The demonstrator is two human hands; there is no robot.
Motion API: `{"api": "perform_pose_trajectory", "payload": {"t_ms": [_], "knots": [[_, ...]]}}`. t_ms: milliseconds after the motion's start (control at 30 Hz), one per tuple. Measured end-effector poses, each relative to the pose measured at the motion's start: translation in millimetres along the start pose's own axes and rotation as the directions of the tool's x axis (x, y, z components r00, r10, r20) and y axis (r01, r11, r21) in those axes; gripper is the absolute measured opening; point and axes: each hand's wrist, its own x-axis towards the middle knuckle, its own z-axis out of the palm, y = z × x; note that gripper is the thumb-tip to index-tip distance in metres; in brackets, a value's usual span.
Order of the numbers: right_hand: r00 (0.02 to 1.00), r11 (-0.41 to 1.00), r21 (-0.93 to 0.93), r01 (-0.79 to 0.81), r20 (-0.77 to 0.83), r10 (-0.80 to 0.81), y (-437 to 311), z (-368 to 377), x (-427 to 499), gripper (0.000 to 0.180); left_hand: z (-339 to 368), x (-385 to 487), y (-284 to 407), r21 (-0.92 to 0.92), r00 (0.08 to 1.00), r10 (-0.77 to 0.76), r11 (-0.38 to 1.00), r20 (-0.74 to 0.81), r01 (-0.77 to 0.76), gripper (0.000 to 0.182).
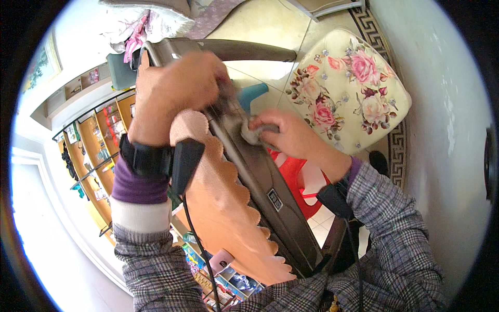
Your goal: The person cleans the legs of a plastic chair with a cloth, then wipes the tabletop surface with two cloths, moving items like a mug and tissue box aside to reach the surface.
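Observation:
My right hand (288,136) is closed around a bunched grey cloth (251,134), which presses against the side of a dark brown wooden table (269,183). Just above the table's corner, my left hand (187,82) is curled with its fingers pointing down. Motion blur hides what, if anything, its fingers hold. A peach cloth with a scalloped edge (222,199) covers the tabletop and runs under my left forearm. Fixed to the table's side is a small rectangular metal plate (275,199).
A floral cushioned stool (351,93) stands beside the table. A red plastic stool (298,179) and a blue object (251,95) are lower down, behind the table's side. Wooden shelves with goods (97,144) line the left. A pale wall (440,128) rises at right.

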Motion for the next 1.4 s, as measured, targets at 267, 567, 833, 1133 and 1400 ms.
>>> {"api": "perform_pose_trajectory", "payload": {"t_ms": [267,567,833,1133,1400], "knots": [[0.983,0.993,0.059,-0.100,-0.150,0.108,7.9,16.4,34.2,0.034,28.2,27.5,-19.6,0.307,0.986,-0.166,0.937,-0.032,0.167,0.027],[0.979,0.990,0.093,-0.107,0.185,0.089,10.4,8.5,-135.1,0.038,85.7,-41.7,118.9,-0.140,0.858,0.311,0.950,0.410,-0.278,0.019],[0.976,0.973,0.101,-0.208,-0.037,0.212,46.1,13.3,-92.3,0.034,66.6,-14.7,83.1,0.251,0.999,0.025,0.967,0.040,-0.034,0.027],[0.926,0.908,0.185,-0.375,0.112,0.360,40.1,45.2,-202.1,0.032,130.0,-91.9,203.5,-0.061,0.874,0.313,0.948,0.372,-0.313,0.019],[0.910,0.899,0.145,-0.414,0.073,0.407,28.6,40.3,-203.7,0.038,116.9,-101.3,204.8,0.098,0.985,0.137,0.984,0.101,-0.147,0.014]]}}
